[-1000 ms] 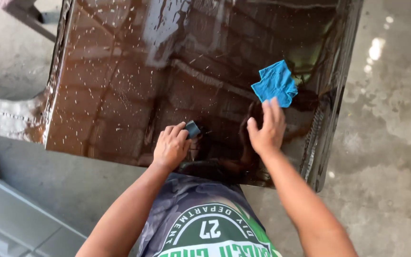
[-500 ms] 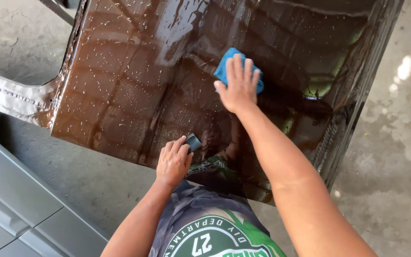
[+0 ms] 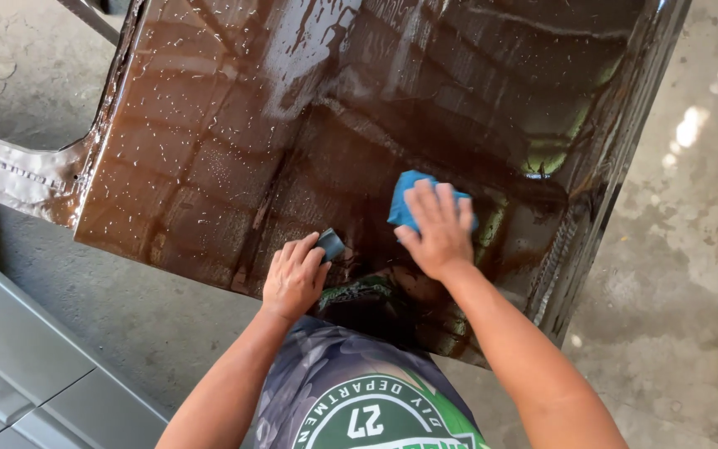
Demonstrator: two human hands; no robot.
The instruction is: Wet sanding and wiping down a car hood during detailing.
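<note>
Blue cloth (image 3: 409,199) under flat right hand (image 3: 435,233); left hand (image 3: 292,278) grips dark block (image 3: 331,244) near panel (image 3: 209,150) edge.

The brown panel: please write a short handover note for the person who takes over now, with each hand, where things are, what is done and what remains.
Left hand: closed on a small dark block, pressed to the wet brown panel near its front edge.
Right hand: flat on a blue cloth, on the panel's right part.
Done: the panel is wet all over, with water drops and white specks on its left side.
Left: specks and water are not yet wiped off; I cannot tell how much is sanded.
</note>
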